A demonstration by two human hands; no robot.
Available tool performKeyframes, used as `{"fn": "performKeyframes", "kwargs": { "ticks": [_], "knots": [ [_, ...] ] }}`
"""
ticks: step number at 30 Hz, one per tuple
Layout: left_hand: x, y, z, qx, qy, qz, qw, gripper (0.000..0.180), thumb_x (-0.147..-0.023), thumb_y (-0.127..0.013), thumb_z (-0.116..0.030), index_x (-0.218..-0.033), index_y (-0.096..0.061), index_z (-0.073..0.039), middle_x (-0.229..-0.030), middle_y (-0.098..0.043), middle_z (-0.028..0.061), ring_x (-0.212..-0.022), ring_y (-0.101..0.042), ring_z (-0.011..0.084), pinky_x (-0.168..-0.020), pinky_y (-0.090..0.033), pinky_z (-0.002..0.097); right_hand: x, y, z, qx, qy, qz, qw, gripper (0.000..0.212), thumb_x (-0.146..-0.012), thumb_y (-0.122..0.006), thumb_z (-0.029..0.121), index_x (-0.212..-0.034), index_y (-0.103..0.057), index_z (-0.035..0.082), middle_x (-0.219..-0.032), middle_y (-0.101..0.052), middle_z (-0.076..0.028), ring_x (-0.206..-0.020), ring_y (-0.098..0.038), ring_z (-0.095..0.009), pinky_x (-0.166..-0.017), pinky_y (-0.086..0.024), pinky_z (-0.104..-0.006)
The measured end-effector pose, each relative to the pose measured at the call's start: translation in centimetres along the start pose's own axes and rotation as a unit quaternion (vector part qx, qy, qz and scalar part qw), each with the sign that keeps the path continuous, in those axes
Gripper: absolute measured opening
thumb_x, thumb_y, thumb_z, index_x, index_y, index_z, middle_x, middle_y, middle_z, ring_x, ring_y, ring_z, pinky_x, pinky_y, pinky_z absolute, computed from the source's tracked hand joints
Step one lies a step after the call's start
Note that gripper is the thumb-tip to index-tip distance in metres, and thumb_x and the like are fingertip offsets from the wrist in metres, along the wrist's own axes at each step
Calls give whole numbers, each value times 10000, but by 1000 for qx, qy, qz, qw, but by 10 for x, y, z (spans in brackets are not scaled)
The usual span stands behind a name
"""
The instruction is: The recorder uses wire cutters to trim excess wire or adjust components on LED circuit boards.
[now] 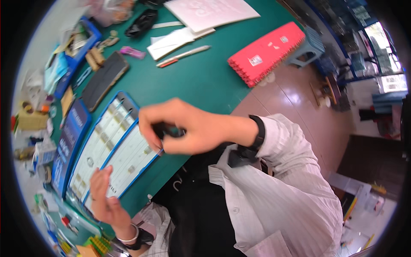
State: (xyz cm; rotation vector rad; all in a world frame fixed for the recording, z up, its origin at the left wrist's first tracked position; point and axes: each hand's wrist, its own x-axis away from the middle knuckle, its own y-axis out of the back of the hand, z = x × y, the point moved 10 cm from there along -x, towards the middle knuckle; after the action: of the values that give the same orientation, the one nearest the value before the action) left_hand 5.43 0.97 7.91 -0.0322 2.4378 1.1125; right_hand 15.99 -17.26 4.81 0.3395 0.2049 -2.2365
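My right hand [188, 128] is curled over the right side of an open blue case [115, 145], its thumb and fingers brought together. Motion blurs the fingertips, and whatever they may hold is too small to make out. Close to the case's near left end, my left hand [105, 199] is raised with its fingers apart and nothing visible in it. White panels with rows of small pieces fill the case, split by a blue bar. The case's dark blue printed lid [70, 143] lies folded back on the left.
On the green table [192, 81] lie a dark phone-like slab [105, 81], a pen [188, 55], white papers [171, 43], a large pink-white sheet [214, 13] and a black bundle [142, 22]. A red stack [267, 53] sits at the right edge, beside a blue-grey stool [310, 47]. Clutter lines the left.
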Motion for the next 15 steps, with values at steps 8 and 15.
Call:
{"fn": "performKeyframes", "kwargs": {
  "ticks": [8,15],
  "knots": [
    [-146,81,-55,-249,-312,-218,891,259,-868,-553,-129,-1028,-731,-29,-1008,-712,98,-870,-681,168,-820,-555,304,-16,-149,57,213,93,201,952,225,-921,-602,89,-1135,-560,33,-929,-603,-147,-762,-626,-361,-655,-493,-439],
    [-227,64,85,475,102,-322,813,316,-974,-503,-195,-823,-710,-11,-621,-636,51,-583,-591,113,-568,-466,252,-39,-183,63,225,73,140,962,240,-878,-720,66,-1068,-598,-16,-827,-622,-142,-695,-628,-307,-620,-474,-369]
  ]
}}
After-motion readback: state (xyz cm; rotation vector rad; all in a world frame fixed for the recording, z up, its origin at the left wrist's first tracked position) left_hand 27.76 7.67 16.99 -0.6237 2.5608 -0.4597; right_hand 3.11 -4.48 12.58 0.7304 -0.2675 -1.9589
